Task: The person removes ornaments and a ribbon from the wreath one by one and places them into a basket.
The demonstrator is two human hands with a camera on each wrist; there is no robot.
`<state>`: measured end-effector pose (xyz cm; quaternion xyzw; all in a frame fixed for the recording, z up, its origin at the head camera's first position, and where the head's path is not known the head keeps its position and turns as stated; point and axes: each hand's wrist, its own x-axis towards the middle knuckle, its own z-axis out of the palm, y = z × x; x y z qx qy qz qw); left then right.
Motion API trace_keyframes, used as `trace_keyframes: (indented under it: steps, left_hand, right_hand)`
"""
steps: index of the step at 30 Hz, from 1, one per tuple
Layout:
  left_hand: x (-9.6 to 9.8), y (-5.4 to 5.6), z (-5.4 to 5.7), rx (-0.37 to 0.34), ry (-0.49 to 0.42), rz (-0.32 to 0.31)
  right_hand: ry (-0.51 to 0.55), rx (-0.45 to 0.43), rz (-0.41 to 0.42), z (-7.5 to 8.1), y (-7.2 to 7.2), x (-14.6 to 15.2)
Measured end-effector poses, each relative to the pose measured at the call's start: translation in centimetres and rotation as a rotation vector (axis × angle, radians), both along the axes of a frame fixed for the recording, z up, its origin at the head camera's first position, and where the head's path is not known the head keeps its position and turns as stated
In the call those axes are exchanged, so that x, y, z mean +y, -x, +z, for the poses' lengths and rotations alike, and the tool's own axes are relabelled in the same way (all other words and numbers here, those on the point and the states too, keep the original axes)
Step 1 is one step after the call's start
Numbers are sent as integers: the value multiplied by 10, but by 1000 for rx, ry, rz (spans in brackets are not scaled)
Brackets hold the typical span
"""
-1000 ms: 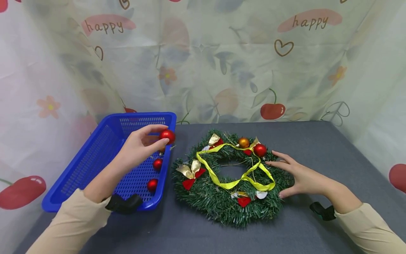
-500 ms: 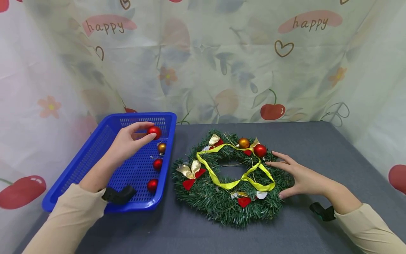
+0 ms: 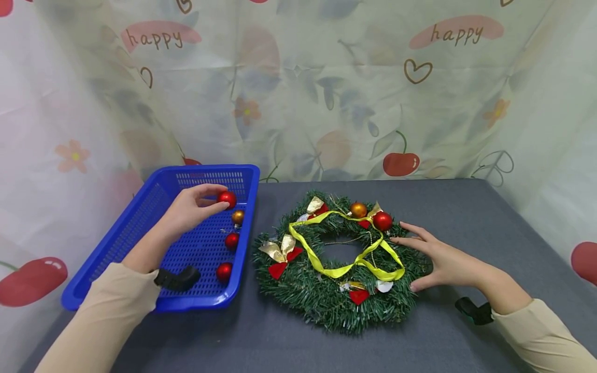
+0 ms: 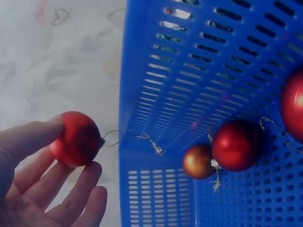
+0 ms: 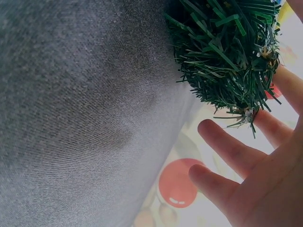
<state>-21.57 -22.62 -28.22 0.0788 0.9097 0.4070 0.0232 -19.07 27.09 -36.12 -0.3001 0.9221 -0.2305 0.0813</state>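
Note:
A shiny red Christmas ball (image 3: 227, 199) is pinched between the thumb and fingers of my left hand (image 3: 188, 210), above the blue basket (image 3: 254, 207). From that ball's cap a thin gold string (image 4: 137, 136) dangles in the left wrist view. Inside the basket, along its right side, lie a gold ball (image 3: 238, 217) and two red balls, one in the middle (image 3: 231, 241) and one nearer (image 3: 224, 272). My right hand (image 3: 448, 261) rests at the right edge of the green wreath (image 3: 322, 300), fingers spread; its lower fingers (image 5: 232, 146) stand off the wreath in the right wrist view.
On the wreath are a yellow ribbon (image 3: 326, 271), gold-and-red bows (image 3: 282, 254), a red ball (image 3: 382, 221) and a gold ball (image 3: 358, 210). Dark grey cloth (image 3: 298, 347) covers the table. A patterned curtain (image 3: 298, 103) hangs behind it.
My left hand has moved left with the red ball, from the basket's right rim to over its inside, then dipped slightly. My right hand and the wreath have stayed put.

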Motion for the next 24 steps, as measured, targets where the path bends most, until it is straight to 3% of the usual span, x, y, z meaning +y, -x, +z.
trace_keyframes:
  steps: [11,24]
  left_hand:
    - [-3,9,-9,-48,-1,-58]
    - [-3,18,-21,-60,78,-120]
  right_hand:
    - [6,4,7,2,-1,0]
    - [2,-10,12,4,-1,-1]
